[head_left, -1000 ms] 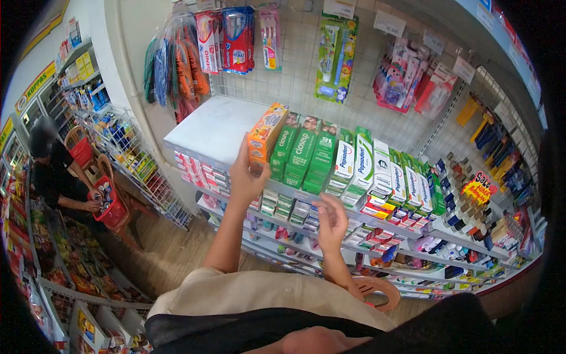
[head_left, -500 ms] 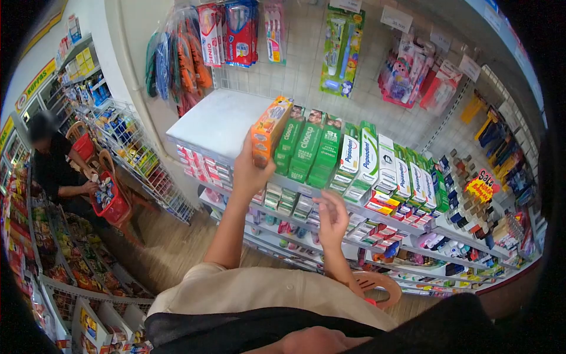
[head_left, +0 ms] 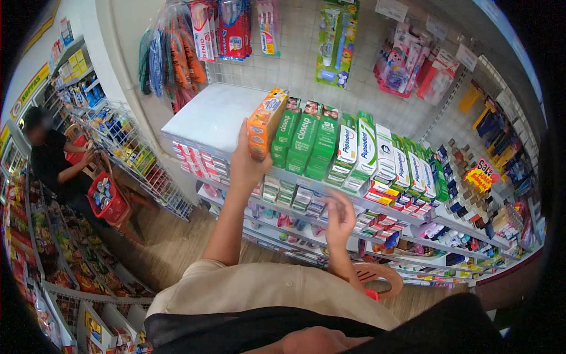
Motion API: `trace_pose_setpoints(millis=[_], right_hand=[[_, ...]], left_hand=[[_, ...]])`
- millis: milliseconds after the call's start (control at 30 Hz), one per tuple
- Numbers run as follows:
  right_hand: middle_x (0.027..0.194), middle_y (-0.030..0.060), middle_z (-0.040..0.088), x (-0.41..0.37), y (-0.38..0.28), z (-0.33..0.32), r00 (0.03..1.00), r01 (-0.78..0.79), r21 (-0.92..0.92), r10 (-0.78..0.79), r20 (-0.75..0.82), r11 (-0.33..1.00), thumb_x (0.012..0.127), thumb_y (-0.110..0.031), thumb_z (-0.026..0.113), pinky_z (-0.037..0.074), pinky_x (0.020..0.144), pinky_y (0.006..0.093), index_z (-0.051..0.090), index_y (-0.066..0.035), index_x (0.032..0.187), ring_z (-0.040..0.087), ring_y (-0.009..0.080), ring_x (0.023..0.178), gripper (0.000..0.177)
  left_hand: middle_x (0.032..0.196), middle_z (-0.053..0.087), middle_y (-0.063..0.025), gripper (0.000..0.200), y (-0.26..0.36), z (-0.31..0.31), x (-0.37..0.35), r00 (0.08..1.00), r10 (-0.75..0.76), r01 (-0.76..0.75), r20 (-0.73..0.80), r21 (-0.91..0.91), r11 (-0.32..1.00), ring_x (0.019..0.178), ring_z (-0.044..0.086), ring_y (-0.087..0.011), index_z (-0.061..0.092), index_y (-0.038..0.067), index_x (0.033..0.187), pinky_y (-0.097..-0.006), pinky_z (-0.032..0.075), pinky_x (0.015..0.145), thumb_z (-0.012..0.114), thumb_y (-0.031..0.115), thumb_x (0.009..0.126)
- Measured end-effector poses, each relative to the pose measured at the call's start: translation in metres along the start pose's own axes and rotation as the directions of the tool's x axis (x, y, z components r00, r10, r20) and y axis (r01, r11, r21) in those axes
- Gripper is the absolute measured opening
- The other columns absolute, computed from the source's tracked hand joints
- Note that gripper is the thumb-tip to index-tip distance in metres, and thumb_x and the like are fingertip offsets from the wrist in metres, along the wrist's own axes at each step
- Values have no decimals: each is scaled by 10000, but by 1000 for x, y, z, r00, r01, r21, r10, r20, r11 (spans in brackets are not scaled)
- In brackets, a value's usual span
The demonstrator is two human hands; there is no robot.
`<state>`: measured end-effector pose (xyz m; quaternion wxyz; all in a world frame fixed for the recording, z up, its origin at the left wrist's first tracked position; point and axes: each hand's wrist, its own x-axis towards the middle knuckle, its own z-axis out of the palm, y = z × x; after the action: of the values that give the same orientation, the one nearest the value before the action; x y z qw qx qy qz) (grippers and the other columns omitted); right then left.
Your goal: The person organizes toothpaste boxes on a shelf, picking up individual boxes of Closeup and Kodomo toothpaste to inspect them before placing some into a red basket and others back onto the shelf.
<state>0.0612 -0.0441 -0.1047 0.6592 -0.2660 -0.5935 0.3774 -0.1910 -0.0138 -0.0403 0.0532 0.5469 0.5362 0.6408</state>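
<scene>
My left hand [head_left: 250,160] is closed round an orange box [head_left: 265,123], which stands on the top shelf beside the green Closeup boxes [head_left: 304,137]. The fingers behind the box are partly hidden. My right hand [head_left: 340,215] is in front of the shelf edge, below the Pepsodent boxes [head_left: 361,154], with its fingers apart and slightly curled and nothing in it. To the left of the orange box lies the white shelf surface [head_left: 212,115].
Toothbrush packs [head_left: 236,29] hang on the wire wall above. Lower shelves hold more small boxes [head_left: 302,200]. A brown stool [head_left: 380,279] stands below on the right. At the left, a person [head_left: 56,159] is beside a red basket [head_left: 109,203].
The orange box now sits lower against the row, tilted less, with my left hand still on it. My right hand has shifted slightly right. The other person's hands have moved up from the basket.
</scene>
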Motion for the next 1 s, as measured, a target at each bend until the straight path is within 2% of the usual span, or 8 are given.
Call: trace_pose_setpoints(millis=[167,233,333,533,667,733,1000], right_hand=[[1153,127,648,-12,13,-20,996,-2,24,4,-88,1000,955,-23,581,504,861,305,591,41,1201,672,203,973,255],[1154,127,648,-17,15,-26,992,-56,3,55,-115,998,955,-24,581,500,858,302,591,41,1197,672,200,971,251],[1139,120,651,-23,18,-31,989,-70,13,71,-130,997,957,-30,584,497,849,292,594,36,1191,671,193,969,244],[1109,111,653,-36,16,-36,976,-199,-29,195,-101,980,966,-39,582,500,839,290,593,34,1180,669,190,964,227],[1093,105,652,-41,18,-35,968,-229,8,228,-103,973,969,-41,580,501,831,288,593,35,1174,667,188,956,218],[1039,80,666,-41,21,-34,981,-174,-7,173,-92,985,974,-58,583,478,610,210,606,4,1172,667,142,911,209],[1056,82,665,-46,28,-33,975,-217,-22,216,-46,976,973,-70,591,473,634,219,607,10,1168,667,149,906,212]], left_hand=[[1117,675,-225,936,6,-1,-1,999,-26,26,21,6,1000,935,714,-320,242,49,1525,-367,576,783,731,35,727],[1118,676,-221,940,2,0,-1,1000,-17,16,20,16,1000,915,719,-313,232,51,1529,-359,578,774,727,25,730],[1114,681,-214,941,-2,2,0,999,44,-44,-1,20,999,897,723,-303,220,51,1533,-350,579,763,719,13,736],[1110,686,-207,945,5,0,-2,1000,5,-5,25,-4,1000,895,724,-287,200,51,1541,-349,581,759,707,-10,745],[1103,690,-202,955,7,-2,-3,1000,-6,6,16,24,1000,893,725,-282,197,55,1543,-351,582,758,711,-12,742],[1094,693,-197,954,8,-3,-4,999,-26,25,36,29,999,888,726,-278,205,56,1542,-349,583,757,717,-4,739],[1094,695,-185,952,15,-2,-5,1000,-3,3,-1,87,996,899,724,-270,215,53,1539,-341,579,772,726,3,738]])
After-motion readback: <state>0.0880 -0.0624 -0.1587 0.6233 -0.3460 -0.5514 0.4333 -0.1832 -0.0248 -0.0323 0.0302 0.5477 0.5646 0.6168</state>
